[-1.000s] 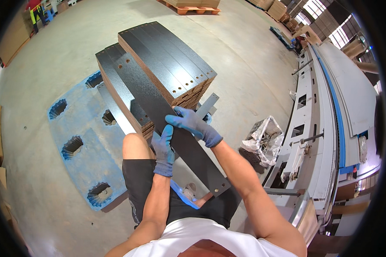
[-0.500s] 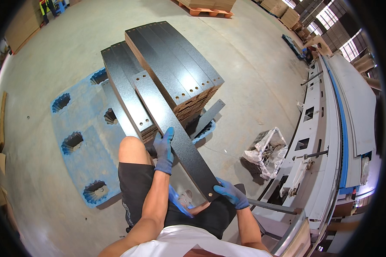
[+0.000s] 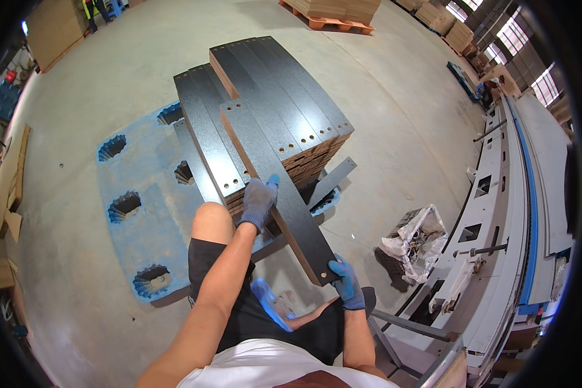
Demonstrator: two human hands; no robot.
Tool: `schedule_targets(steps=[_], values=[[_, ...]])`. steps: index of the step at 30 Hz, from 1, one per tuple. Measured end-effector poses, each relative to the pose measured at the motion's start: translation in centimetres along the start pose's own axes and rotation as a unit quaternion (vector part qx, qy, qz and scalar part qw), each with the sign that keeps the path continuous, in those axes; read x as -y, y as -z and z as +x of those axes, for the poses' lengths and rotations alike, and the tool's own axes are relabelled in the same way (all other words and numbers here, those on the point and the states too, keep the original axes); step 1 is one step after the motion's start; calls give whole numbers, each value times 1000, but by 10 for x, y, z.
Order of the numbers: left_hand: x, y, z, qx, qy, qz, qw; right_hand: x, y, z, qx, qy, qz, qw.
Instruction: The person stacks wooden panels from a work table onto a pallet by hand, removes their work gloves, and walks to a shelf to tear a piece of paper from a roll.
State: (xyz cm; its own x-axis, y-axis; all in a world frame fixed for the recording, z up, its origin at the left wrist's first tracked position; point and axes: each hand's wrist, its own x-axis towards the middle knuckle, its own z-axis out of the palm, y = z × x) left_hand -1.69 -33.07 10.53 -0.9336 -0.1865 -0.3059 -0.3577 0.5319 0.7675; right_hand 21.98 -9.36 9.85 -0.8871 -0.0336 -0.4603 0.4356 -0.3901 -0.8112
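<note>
I hold a long dark board (image 3: 297, 220) with small holes at its ends, slanting from my lap up to the piled boards. My left hand (image 3: 260, 202), in a blue-grey glove, is closed on its left edge near the middle, thumb on top. At the near end my right hand (image 3: 347, 284), gloved in blue, grips the right edge; its lower fingers are hidden. The board's far end lies over a lower stack of dark boards (image 3: 204, 123), beside a taller stack of the same boards (image 3: 284, 90).
The stacks stand on a blue plastic pallet (image 3: 126, 194) with deep pockets. To the right are a crate lined with a clear plastic bag (image 3: 423, 239) and a long white machine frame (image 3: 482, 226). A metal rail (image 3: 414, 325) is close by my right arm. Farther off, people stand.
The board has tilted, so its brown left side edge now shows. My left hand has rolled over onto that edge. The whole scene has shifted to the right in view.
</note>
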Motion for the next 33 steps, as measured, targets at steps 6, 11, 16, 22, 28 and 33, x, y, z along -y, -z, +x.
schedule_targets(steps=[6,11,16,22,28,33], values=[[-11,19,19,-1,-13,37,999,1,-23,9,-55,6,27,998],[-14,24,22,30,-11,35,999,-28,-20,11,-80,-3,50,996],[-19,1,20,19,-70,-12,997,-1,-33,-5,-137,19,166,976],[30,-3,77,34,7,-155,987,-22,-39,34,-217,-3,33,976],[-3,24,81,69,9,-195,978,-4,-60,42,-204,-12,43,978],[8,45,121,50,1,-217,975,-4,-78,83,-219,-46,16,975]])
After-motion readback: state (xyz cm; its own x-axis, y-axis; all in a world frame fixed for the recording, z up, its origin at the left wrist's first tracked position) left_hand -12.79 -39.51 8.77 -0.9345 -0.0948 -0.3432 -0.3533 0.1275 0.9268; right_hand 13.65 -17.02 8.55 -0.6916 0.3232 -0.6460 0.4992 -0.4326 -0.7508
